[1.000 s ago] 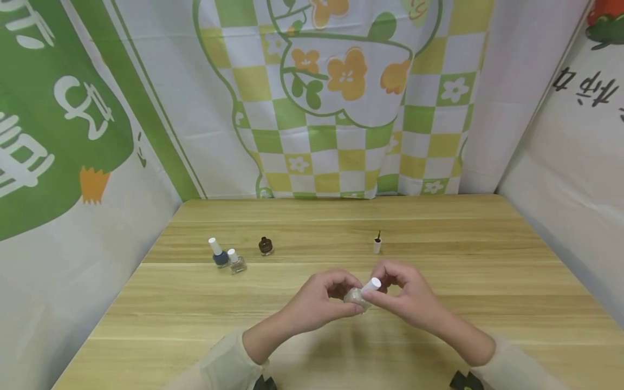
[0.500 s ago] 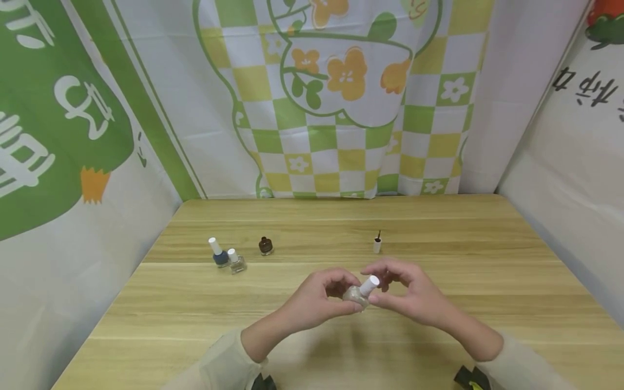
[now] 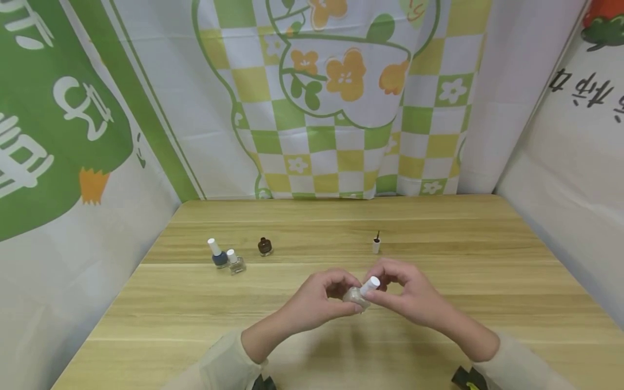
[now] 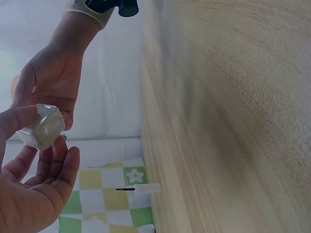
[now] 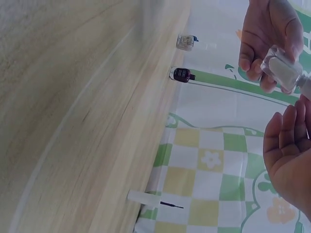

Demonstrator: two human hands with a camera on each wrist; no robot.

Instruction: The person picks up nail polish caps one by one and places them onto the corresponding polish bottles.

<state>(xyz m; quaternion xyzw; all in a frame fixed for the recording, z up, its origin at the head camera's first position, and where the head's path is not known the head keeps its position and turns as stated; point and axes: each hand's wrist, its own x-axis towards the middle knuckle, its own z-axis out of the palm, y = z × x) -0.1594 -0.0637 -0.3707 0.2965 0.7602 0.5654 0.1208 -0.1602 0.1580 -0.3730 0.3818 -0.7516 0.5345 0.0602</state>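
My left hand (image 3: 319, 303) grips a small glass nail polish bottle (image 3: 355, 297) holding a pale, whitish polish, tilted above the table. On its neck sits a white cap (image 3: 371, 285), which my right hand (image 3: 408, 292) pinches between thumb and fingers. The left wrist view shows the bottle's squarish glass base (image 4: 46, 127) between the left thumb and fingers. In the right wrist view the pale bottle (image 5: 282, 70) is partly covered by fingers. Beyond the right hand, a loose white cap with a dark brush (image 3: 376, 245) stands brush-up on the table.
At the left stand a capped navy nail polish bottle (image 3: 220, 257) and a capped clear one (image 3: 236, 264), close together. An uncapped dark brown bottle (image 3: 265, 247) is just to their right. Printed cloth (image 3: 341, 162) hangs behind the wooden table (image 3: 195, 325).
Half a second ago my right index finger was lifted off the cap; now the fingers have closed back onto it. The left hand and bottle have barely moved.
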